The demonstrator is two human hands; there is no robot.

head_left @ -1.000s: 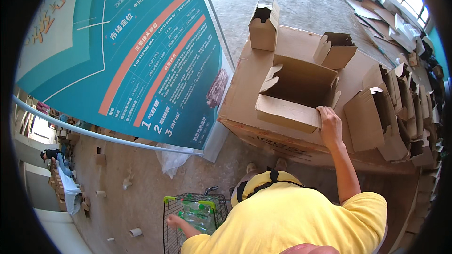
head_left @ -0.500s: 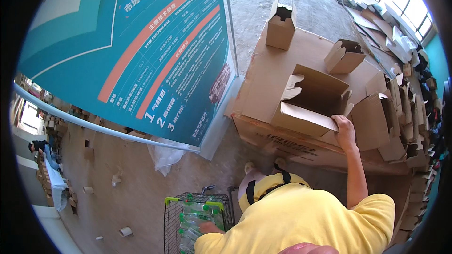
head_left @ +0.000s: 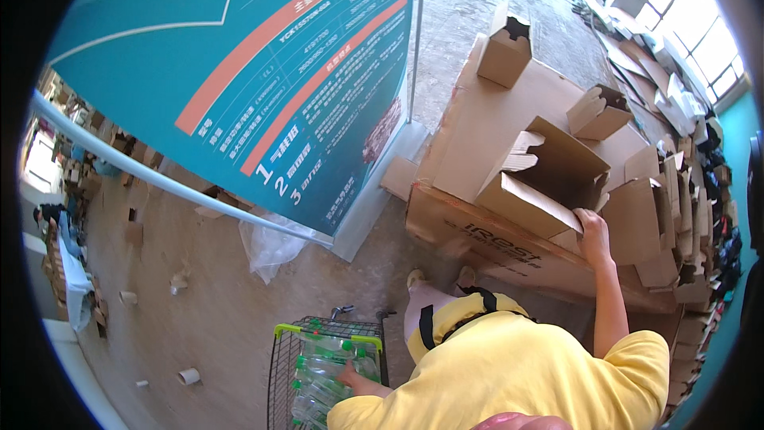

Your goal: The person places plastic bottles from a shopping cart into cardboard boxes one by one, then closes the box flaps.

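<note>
While the right hand (head_left: pixel 593 236) has its fingers curled over the near right edge of an open cardboard box (head_left: pixel 549 181), the left hand (head_left: pixel 348 376) reaches low among clear, green-capped plastic bottles (head_left: pixel 320 388). Its fingers touch the bottles, but I cannot tell how far they are closed or whether one is held. The bottles lie heaped in a wire basket (head_left: pixel 287 329) beside the person; the box stands mouth up on a large carton (head_left: pixel 493 259). Judging by this, the step in hand is picking among the bottles with the box steadied; lifting one would call for a firm grip and a clear path over the rim. Two smaller open boxes (head_left: pixel 505 56) stand farther back, and cartons (head_left: pixel 667 211) crowd the right.
</note>
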